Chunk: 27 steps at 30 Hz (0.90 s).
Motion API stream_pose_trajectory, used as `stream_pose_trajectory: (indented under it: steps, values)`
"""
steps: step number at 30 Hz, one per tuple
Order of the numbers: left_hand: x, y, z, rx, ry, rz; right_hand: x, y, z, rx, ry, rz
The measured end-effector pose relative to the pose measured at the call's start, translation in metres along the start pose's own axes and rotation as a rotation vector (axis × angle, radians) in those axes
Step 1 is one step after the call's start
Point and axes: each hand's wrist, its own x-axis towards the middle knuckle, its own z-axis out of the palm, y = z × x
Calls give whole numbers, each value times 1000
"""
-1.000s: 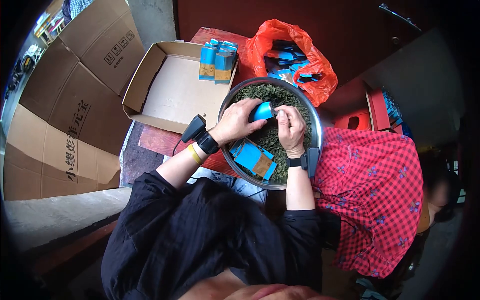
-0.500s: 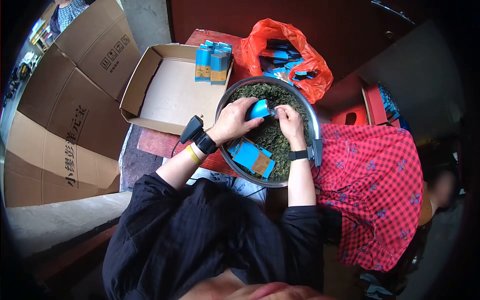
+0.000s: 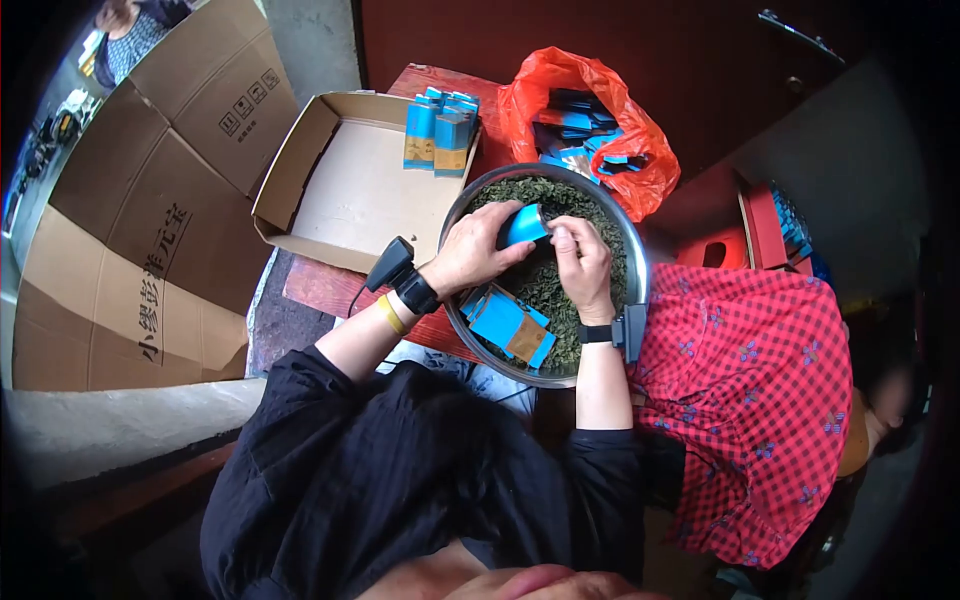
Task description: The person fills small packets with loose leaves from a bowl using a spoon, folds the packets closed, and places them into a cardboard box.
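My left hand (image 3: 472,248) is closed around a small blue packet (image 3: 522,228), tilted with its end toward my right hand. Close by that end is my right hand (image 3: 584,265), its thumb and fingers pinched together; what they hold, if anything, is too small to make out. Both hands are over a round metal basin (image 3: 641,262) of dark green dried leaves (image 3: 545,192). Several flat blue packets with a tan band (image 3: 500,320) lie on the leaves at the near left of the basin.
Left of the basin, a shallow cardboard box (image 3: 345,190) holds upright blue packets (image 3: 436,130). Behind stands a red plastic bag (image 3: 640,120) with more blue packets. A large carton (image 3: 150,230) is at left, a red checked cloth (image 3: 750,380) at right. Another person sits at far right.
My right hand has shifted slightly at the packet's end, its fingers drawn closer together. The left hand keeps its hold on the packet. The whole view has moved slightly.
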Motion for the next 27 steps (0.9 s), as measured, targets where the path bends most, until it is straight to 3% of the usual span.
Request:
stream_pose_trajectory:
  steps: [5,8,12,18,20,22,24,27]
  values:
    - [1,3,-1,32,-68,-37,1,-6,-11,-62,99,54]
    - [1,2,-1,45,-77,-6,-2,0,-11,147,155,173]
    - [1,2,0,47,-104,41,-1,-3,-4,191,41,160]
    - [0,3,-2,53,-66,33,-4,19,-25,105,362,256]
    - [-1,2,-2,66,-55,35,-1,28,-32,210,409,322]
    - [1,5,-4,32,-56,19,0,39,-33,87,280,264]
    - [1,8,-6,-5,-58,11,-1,34,-30,-262,226,74]
    - [-2,7,-8,-130,9,72,4,4,-20,-75,113,12]
